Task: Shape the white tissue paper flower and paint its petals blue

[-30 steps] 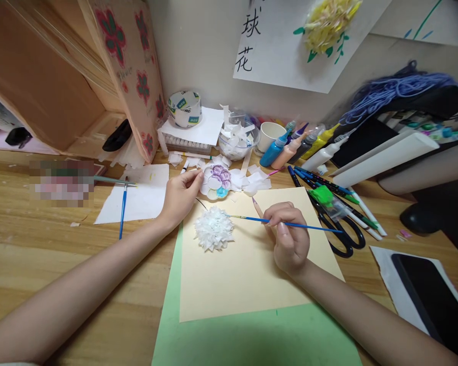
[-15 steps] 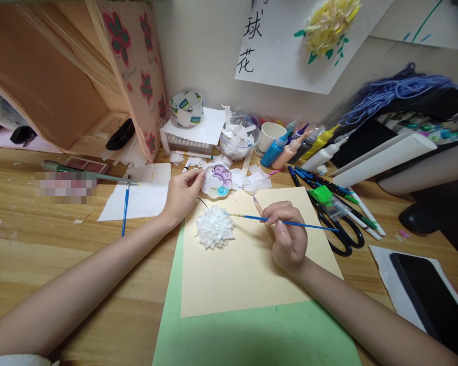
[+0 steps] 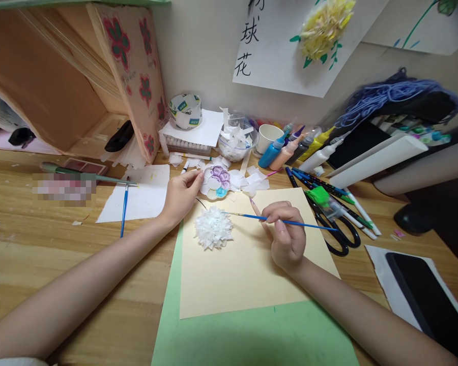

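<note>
My left hand [image 3: 182, 195] pinches the near-left edge of a small flower-shaped paint palette [image 3: 216, 182], which has purple and blue paint in its wells. Between the fingers of my right hand [image 3: 286, 234] is a thin blue paintbrush [image 3: 252, 217]; its tip points left to the upper right edge of a white paper flower [image 3: 213, 228]. A pencil [image 3: 255, 207] also shows beside that hand, partly hidden by it. The flower lies on a cream sheet of paper [image 3: 236, 284], which rests on a larger green sheet [image 3: 252, 340].
Paint bottles [image 3: 273, 151], a paper cup [image 3: 269, 138] and a clear bowl of paper scraps [image 3: 238, 143] stand at the back. Right are scissors [image 3: 341, 244], pens and a phone [image 3: 423, 295]. Another blue brush [image 3: 124, 208] lies left on white paper [image 3: 148, 198].
The camera view has shifted slightly. Both hands keep their holds, and the brush tip stays at the flower's upper right edge, with little visible movement.
</note>
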### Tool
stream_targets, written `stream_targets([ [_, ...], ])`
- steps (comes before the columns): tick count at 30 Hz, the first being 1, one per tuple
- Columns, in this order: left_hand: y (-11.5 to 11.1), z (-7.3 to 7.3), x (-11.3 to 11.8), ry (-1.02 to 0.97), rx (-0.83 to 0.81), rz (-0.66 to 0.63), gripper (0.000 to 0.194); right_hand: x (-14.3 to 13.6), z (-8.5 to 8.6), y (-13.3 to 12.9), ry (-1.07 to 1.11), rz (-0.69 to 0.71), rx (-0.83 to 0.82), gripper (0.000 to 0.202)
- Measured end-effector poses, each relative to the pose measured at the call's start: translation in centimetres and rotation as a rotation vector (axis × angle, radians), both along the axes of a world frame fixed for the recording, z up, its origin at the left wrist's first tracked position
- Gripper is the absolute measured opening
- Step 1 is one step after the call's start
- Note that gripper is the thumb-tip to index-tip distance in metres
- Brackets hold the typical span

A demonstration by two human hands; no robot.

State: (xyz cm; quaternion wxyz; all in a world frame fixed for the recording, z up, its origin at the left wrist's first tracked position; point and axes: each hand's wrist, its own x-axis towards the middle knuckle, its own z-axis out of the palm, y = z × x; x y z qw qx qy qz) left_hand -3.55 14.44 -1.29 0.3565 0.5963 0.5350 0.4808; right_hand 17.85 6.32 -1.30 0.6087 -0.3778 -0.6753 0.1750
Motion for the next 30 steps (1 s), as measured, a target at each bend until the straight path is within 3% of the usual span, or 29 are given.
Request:
stream_targets([
  [27, -0.11, 0.14, 0.02, -0.02, -0.011, -0.001, 0.035, 0.12, -0.1, 0.06, -0.052, 0.023, -0.005, 0.017],
  [30, -0.12, 0.16, 0.03, -0.015, -0.008, -0.002, 0.035, 0.15, -0.13, 0.09, -0.059, -0.024, -0.027, 0.018],
])
